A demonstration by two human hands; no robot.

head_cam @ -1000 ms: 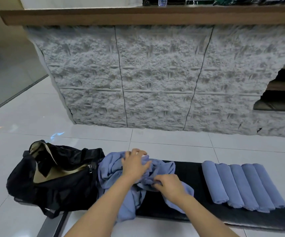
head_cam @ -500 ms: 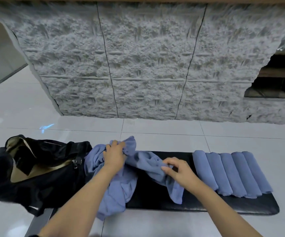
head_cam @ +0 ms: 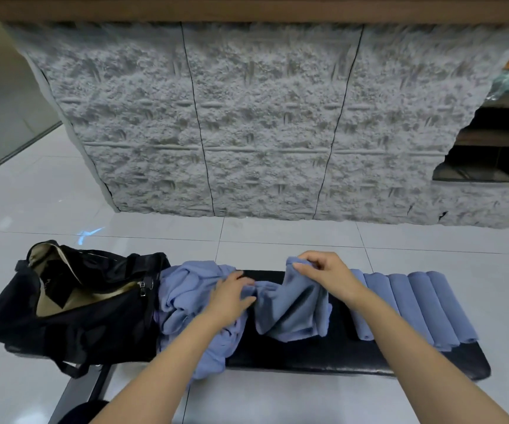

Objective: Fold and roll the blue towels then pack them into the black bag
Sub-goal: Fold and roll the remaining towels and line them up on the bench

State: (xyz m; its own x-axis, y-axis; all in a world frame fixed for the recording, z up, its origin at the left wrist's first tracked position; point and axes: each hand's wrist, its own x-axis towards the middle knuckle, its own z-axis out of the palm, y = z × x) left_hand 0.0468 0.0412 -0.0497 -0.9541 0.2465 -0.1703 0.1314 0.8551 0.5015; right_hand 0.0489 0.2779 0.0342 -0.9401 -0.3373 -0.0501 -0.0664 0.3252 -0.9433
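A black bag (head_cam: 73, 328) with a tan lining lies unzipped at the left end of a black padded bench (head_cam: 339, 353). Beside it sits a heap of loose blue towels (head_cam: 186, 295). My right hand (head_cam: 323, 273) pinches a corner of one blue towel (head_cam: 293, 310) and lifts it above the bench; the cloth hangs crumpled below. My left hand (head_cam: 232, 296) grips the same towel's other end, next to the heap. Several rolled blue towels (head_cam: 415, 304) lie side by side at the bench's right end.
A rough grey stone counter front (head_cam: 262, 123) rises just beyond the bench, with a dark shelf opening (head_cam: 491, 154) at the right. Glossy pale floor tiles (head_cam: 293, 237) surround the bench.
My right hand has risen and moved right, pulling one towel out of the heap. My left hand has shifted right along that towel. The camera has tilted a little.
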